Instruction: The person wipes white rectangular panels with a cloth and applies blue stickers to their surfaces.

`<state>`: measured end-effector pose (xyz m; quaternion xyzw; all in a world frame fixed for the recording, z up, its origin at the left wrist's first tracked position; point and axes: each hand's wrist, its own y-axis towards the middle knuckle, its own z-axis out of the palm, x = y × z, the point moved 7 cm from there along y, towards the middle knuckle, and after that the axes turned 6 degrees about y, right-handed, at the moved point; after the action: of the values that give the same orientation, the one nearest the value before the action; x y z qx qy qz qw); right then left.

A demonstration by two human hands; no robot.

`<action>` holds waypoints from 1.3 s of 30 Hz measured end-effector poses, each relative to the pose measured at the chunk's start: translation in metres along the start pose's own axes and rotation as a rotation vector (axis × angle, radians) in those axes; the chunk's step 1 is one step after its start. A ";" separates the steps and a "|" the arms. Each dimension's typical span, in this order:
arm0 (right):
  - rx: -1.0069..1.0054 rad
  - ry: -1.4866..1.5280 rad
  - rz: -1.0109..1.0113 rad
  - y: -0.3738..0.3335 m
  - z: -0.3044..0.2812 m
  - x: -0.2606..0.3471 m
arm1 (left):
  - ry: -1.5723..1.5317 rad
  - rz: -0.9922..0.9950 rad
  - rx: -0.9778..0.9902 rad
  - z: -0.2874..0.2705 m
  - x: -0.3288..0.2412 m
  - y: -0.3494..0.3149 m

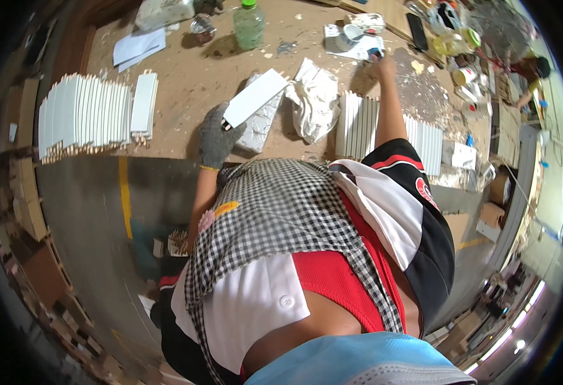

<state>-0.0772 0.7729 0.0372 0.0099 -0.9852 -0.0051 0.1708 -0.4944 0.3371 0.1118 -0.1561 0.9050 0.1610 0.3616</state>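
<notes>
My left hand [214, 137], in a grey knitted glove, is closed on the near end of a white slat [257, 94] with thin wooden edges. The slat slants away to the right, above a block wrapped in silvery plastic [263, 131]. At the far right of the table my bare right hand [380, 65] is stretched out beside a sheet of paper [334, 46] that carries a white cup [347, 38]. Its fingers look closed at the paper's edge, by a small blue and dark spot; what they hold is too small to make out.
Rows of white slats stand at the left [85, 115] and under my right arm [357, 125]. A crumpled white cloth [313, 102] lies between. Farther back are a green-capped bottle [248, 27] and a phone [417, 32]. Cluttered jars [451, 45] fill the right end, with another person beyond.
</notes>
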 end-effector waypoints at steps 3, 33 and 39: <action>0.029 -0.063 0.004 0.015 0.010 -0.011 | 0.020 -0.097 0.084 0.003 0.005 0.006; 0.099 0.315 -0.739 -0.252 -0.036 0.249 | -0.051 -0.154 0.115 0.006 0.028 0.010; 0.133 0.391 -0.765 -0.258 -0.039 0.258 | -0.036 -0.116 0.112 0.005 0.028 0.011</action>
<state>-0.3022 0.5089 0.1571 0.3859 -0.8580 -0.0025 0.3389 -0.5147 0.3448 0.0907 -0.1848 0.8954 0.0919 0.3945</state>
